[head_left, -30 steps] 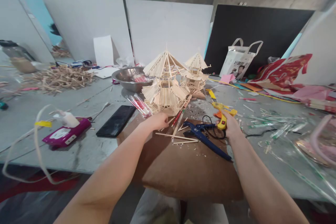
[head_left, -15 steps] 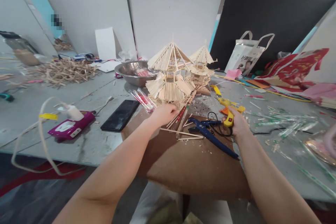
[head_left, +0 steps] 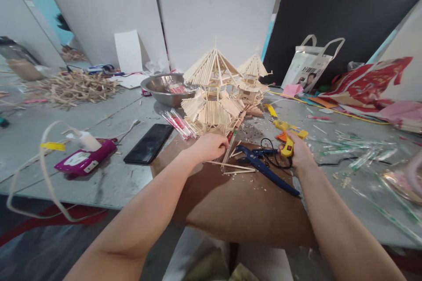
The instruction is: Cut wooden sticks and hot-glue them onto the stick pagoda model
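Observation:
My left hand (head_left: 211, 146) is closed, its fingers curled downward over loose wooden sticks at the front of a pavilion model (head_left: 215, 112) built of thin sticks. Whatever is between those fingertips is hidden. In my right hand (head_left: 300, 151) is a yellow glue gun (head_left: 288, 145), held by its handle with the nozzle pointing away to the left. A blue-handled cutter (head_left: 268, 173) lies between my hands on a brown board (head_left: 244, 215). Several cut sticks (head_left: 239, 172) rest beside the cutter. A second, smaller stick pavilion (head_left: 253, 79) stands behind the first.
Left of the board lie a black phone (head_left: 149, 144) and a purple power strip (head_left: 86, 158) with a white cable. Behind are a metal bowl (head_left: 154, 85) and a heap of sticks (head_left: 77, 88). Clear plastic wrappers (head_left: 369, 153) are on the right, with a white bag (head_left: 305, 68) farther back.
My left hand has shifted slightly right and nearer to me, covering more of the loose sticks and the red strip beside them. My right hand stays put with the glue gun.

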### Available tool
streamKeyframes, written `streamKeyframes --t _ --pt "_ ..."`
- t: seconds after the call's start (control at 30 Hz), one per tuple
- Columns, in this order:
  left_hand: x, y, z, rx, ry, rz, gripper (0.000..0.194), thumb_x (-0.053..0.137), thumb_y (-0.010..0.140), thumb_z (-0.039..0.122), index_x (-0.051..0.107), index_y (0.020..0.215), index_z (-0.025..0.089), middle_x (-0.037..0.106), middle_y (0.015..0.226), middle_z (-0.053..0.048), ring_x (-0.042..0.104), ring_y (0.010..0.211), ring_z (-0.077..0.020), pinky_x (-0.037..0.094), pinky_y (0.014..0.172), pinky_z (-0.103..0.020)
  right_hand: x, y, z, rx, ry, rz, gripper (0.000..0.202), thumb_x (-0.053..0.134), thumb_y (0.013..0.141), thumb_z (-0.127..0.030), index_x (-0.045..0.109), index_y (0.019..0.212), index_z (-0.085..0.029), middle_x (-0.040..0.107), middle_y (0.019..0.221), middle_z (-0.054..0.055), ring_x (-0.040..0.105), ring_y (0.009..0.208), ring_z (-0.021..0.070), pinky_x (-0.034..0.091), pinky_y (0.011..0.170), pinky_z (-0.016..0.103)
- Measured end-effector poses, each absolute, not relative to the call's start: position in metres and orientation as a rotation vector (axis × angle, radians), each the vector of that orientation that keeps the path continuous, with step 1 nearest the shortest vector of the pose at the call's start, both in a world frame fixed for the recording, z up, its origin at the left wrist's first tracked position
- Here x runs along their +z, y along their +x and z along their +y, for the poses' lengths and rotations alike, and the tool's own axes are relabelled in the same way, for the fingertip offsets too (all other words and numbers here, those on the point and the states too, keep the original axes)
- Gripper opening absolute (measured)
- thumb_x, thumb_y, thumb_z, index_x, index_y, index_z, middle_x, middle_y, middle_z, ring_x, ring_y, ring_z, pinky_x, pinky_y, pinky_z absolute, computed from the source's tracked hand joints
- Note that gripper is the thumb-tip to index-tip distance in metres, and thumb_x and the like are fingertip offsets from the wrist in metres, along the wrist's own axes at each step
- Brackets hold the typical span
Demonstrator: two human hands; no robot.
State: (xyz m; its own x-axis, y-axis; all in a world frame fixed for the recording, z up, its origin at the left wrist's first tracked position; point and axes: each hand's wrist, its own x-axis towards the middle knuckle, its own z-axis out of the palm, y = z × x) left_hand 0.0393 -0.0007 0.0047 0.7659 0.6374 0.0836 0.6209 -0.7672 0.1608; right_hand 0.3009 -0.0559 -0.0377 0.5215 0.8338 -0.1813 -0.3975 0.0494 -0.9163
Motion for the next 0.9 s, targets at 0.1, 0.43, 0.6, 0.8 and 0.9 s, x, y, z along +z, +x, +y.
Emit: streamKeyframes --t 0.1,0.43,0.6,0.8,0.9 --pt "0.009 0.04 -0.005 0.049 2.823 1.009 0.02 0.044 0.069 0.027 0.06 0.08 0.023 0.062 0.08 0.001 0.054 0.069 -0.0133 0.037 0.06 -0.024 -0.037 0.3 -0.057 1.004 -1.178 -0.484 0.015 0.055 0.068 -0.029 0.05 0.078 -0.018 0.061 0.056 -0.001 0.044 0.029 0.0081 0.04 0.029 0.021" --pt "0.01 0.044 -0.014 -0.266 2.79 0.954 0.017 0.051 0.063 0.033 0.059 0.071 0.02 0.06 0.07 -0.001 0.051 0.06 -0.0128 0.033 0.052 -0.022 -0.033 0.305 -0.058 0.96 -1.192 -0.336 0.013 0.052 0.066 -0.021 0.052 0.078 -0.017 0.06 0.059 -0.001 0.046 0.034 0.0069 0.041 0.031 0.019" --pt "0.008 0.041 -0.011 -0.299 2.786 0.947 0.016 0.046 0.066 0.029 0.058 0.069 0.019 0.059 0.07 -0.003 0.051 0.061 -0.0134 0.034 0.053 -0.023 -0.028 0.312 -0.062 0.947 -1.165 -0.297 0.014 0.046 0.064 -0.009 0.054 0.074 -0.015 0.056 0.054 0.0 0.05 0.039 0.0078 0.042 0.032 0.018" --pt "0.016 0.031 -0.005 -0.334 2.661 0.992 0.02 0.039 0.07 0.027 0.056 0.076 0.019 0.06 0.075 -0.003 0.051 0.063 -0.0131 0.034 0.053 -0.022 -0.034 0.312 -0.059 0.896 -1.122 -0.343 0.014 0.053 0.064 -0.01 0.052 0.076 -0.018 0.058 0.059 -0.004 0.05 0.039 0.007 0.045 0.036 0.02" --pt "0.022 0.028 -0.005 -0.299 2.601 1.021 0.022 0.037 0.072 0.027 0.055 0.083 0.02 0.061 0.084 -0.002 0.052 0.068 -0.0129 0.035 0.056 -0.022 -0.031 0.307 -0.06 0.899 -1.138 -0.366 0.008 0.053 0.066 -0.013 0.051 0.074 -0.017 0.059 0.061 -0.004 0.047 0.035 0.0057 0.045 0.035 0.021"
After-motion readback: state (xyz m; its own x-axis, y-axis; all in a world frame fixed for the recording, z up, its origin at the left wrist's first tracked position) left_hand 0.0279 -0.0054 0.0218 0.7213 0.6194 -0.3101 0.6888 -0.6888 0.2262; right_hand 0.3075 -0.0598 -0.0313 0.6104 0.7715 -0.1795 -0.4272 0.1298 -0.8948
